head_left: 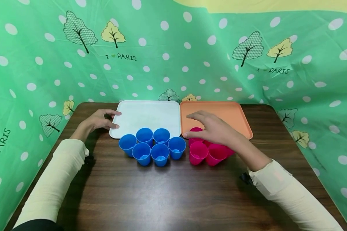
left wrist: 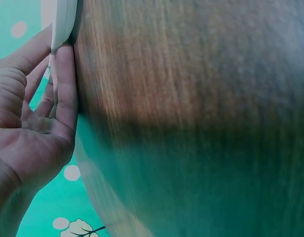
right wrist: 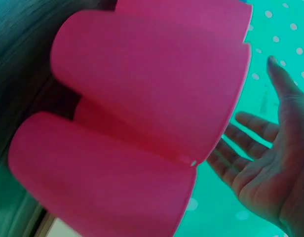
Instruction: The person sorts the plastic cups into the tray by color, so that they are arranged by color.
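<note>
At the left end of the white tray, my left hand grips the rim between thumb and fingers. The left wrist view shows that hand around the tray's edge, with some fingers partly hidden. Over the group of pink cups, my right hand hovers with fingers spread and nothing in them. It hides some of those cups in the head view. In the right wrist view the pink cups stand close together, and the hand is beyond their rims. Several blue cups stand upright, bunched before the white tray.
An orange tray lies against the white tray's right side, behind the pink cups. Both trays rest near the far edge of the dark wooden table. A green dotted cloth hangs behind and beside the table.
</note>
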`<state>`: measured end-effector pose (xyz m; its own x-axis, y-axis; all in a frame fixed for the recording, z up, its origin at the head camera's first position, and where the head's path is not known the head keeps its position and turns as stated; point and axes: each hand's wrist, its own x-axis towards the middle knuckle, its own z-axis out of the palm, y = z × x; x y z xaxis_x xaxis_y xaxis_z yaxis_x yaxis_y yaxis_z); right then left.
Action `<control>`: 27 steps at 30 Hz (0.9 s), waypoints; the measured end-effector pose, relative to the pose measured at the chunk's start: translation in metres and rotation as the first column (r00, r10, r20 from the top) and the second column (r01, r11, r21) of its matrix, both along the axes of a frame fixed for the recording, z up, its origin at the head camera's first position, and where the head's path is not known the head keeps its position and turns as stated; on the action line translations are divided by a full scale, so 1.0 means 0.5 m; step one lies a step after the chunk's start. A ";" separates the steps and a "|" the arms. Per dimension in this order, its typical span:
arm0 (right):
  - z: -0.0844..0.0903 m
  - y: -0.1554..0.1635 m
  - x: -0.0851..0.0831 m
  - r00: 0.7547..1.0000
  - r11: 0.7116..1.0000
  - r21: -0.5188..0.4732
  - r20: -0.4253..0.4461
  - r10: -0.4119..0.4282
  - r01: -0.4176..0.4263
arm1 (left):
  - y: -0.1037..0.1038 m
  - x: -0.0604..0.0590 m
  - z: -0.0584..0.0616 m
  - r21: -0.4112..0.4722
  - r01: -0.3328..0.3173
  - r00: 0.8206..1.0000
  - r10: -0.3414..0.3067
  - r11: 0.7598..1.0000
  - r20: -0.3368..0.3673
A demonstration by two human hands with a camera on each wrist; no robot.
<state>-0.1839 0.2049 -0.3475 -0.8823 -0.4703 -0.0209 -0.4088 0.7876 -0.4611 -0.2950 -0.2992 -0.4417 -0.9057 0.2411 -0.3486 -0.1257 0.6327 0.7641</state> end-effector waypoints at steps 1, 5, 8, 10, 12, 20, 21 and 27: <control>0.001 -0.005 0.003 1.000 1.000 0.002 0.000 0.009 -0.009 | 0.000 0.000 0.000 0.000 0.001 1.000 -0.001 1.000 0.000; 0.007 -0.022 0.014 0.999 0.999 0.001 0.001 0.053 -0.053 | -0.002 -0.003 -0.004 0.000 0.000 1.000 0.000 1.000 0.002; 0.011 -0.035 0.021 0.996 0.996 0.003 0.011 0.091 -0.091 | -0.004 -0.005 -0.006 -0.004 -0.004 1.000 0.004 1.000 0.004; 0.011 -0.043 0.025 0.993 0.993 0.003 0.020 0.114 -0.114 | -0.004 -0.007 -0.007 -0.008 -0.004 1.000 0.004 1.000 0.003; 0.010 -0.050 0.028 0.991 0.991 0.006 0.026 0.134 -0.135 | -0.005 -0.009 -0.009 -0.012 -0.005 1.000 0.005 1.000 0.002; 0.001 -0.072 0.038 0.968 0.968 0.015 0.028 0.250 -0.250 | -0.005 -0.012 -0.010 -0.017 0.002 1.000 -0.002 1.000 0.002; 0.000 -0.074 0.039 0.964 0.965 0.014 0.029 0.263 -0.263 | -0.005 -0.011 -0.010 -0.017 0.001 1.000 -0.001 1.000 0.000; -0.007 -0.080 0.042 0.959 0.959 0.034 0.046 0.279 -0.280 | -0.006 -0.007 -0.008 -0.008 -0.002 1.000 0.002 1.000 -0.002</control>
